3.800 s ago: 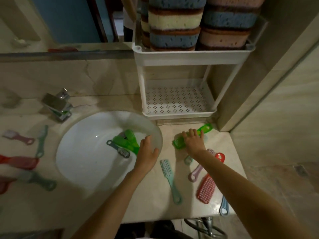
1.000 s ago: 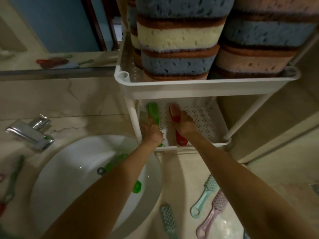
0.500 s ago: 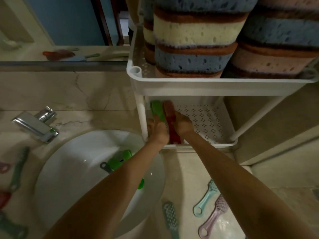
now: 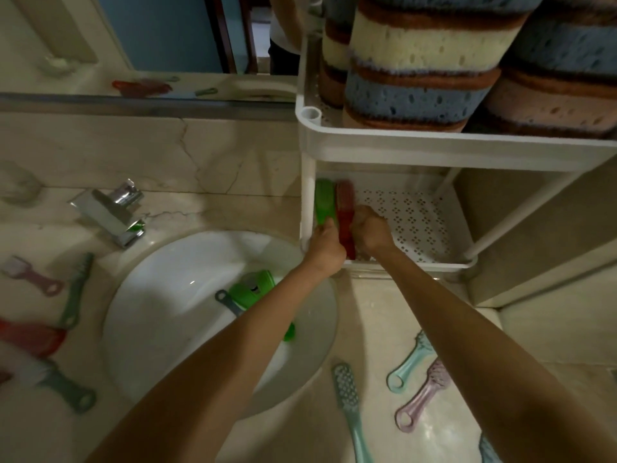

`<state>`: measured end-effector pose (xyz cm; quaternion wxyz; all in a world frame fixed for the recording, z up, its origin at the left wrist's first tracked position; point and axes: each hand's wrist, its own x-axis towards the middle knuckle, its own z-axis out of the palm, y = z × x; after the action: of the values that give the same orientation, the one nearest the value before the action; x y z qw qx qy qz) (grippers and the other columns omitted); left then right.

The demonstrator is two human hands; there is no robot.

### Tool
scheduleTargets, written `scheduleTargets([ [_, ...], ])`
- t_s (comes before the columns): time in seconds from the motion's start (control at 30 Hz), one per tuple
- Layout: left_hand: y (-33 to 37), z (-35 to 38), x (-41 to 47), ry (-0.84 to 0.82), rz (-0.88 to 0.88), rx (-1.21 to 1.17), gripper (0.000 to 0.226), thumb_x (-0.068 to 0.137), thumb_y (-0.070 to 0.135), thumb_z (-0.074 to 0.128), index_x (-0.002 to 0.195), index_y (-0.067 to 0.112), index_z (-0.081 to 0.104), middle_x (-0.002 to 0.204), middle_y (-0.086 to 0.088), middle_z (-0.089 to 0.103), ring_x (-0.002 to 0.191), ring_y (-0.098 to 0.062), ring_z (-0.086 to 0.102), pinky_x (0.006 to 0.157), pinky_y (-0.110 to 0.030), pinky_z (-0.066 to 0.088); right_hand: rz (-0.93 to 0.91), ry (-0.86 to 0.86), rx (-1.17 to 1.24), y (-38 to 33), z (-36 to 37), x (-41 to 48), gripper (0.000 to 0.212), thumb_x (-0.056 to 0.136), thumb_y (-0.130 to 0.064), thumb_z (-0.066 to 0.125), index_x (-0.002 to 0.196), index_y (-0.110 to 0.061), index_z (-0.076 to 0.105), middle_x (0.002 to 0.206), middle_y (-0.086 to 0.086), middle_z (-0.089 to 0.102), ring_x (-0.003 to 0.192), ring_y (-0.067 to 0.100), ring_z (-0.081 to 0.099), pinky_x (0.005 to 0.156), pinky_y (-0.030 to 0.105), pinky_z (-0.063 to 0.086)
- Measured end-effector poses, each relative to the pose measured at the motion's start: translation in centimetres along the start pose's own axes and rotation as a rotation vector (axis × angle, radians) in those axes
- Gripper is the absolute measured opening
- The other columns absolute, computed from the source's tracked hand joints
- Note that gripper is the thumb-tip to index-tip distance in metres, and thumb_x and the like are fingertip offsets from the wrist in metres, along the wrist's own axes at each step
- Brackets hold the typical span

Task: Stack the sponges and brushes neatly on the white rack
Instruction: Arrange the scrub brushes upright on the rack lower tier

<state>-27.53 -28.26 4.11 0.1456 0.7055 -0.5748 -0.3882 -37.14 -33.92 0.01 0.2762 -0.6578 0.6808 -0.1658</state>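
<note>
A white two-tier rack (image 4: 414, 147) stands on the counter at the back right. Striped sponges (image 4: 414, 65) fill its top tier. On the left of the perforated lower tray, a green brush (image 4: 324, 203) and a red brush (image 4: 345, 208) stand on edge side by side. My left hand (image 4: 325, 248) grips the green brush's handle end. My right hand (image 4: 370, 230) grips the red brush from its right side. Both hands are at the tray's front left corner.
A white basin (image 4: 173, 302) holds green brushes (image 4: 252, 289) under my left arm. Teal and pink brushes (image 4: 417, 379) lie on the counter at front right. More brushes (image 4: 50, 329) lie left of the basin. A chrome tap (image 4: 110, 212) stands behind it.
Since 3.8 s ago both hands carried a green and a red brush from the counter into the lower tray. In the last second the two brushes were pushed together against the tray's left wall.
</note>
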Motion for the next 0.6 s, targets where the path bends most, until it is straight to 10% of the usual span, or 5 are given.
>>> scheduleTargets([
  [0.13,-1.7,-1.4,-3.4,-0.004,0.097,-0.099,0.042,0.088,-0.01,0.037,0.126,0.0,0.05,0.127,-0.02,0.056,0.119,-0.029,0.052,0.098,-0.029,0.04,-0.048,0.36,0.17,-1.2,0.1,-4.4,0.024,0.085,-0.002,0.048,0.106,0.002,0.059,0.101,0.021,0.065,0.09,0.034,0.061,0.073,0.034,0.045],
  [0.3,-8.4,-2.7,-7.1,0.22,-0.047,-0.179,0.029,0.094,0.003,0.039,0.111,0.005,0.062,0.116,-0.011,0.064,0.11,-0.026,0.058,0.092,-0.028,0.043,-0.195,0.411,0.304,-3.1,3.3,-12.0,0.02,0.076,0.002,0.051,0.095,-0.001,0.057,0.086,0.017,0.06,0.072,0.026,0.056,0.066,0.037,0.044],
  [0.6,-21.1,-3.4,-9.4,0.108,-0.461,-0.29,0.032,0.09,0.0,0.041,0.115,0.002,0.061,0.125,-0.02,0.06,0.116,-0.034,0.056,0.1,-0.039,0.045,-0.042,-0.441,-0.166,-3.9,15.3,-12.3,0.029,0.091,-0.012,0.049,0.115,0.001,0.059,0.12,0.022,0.054,0.111,0.035,0.054,0.092,0.034,0.042],
])
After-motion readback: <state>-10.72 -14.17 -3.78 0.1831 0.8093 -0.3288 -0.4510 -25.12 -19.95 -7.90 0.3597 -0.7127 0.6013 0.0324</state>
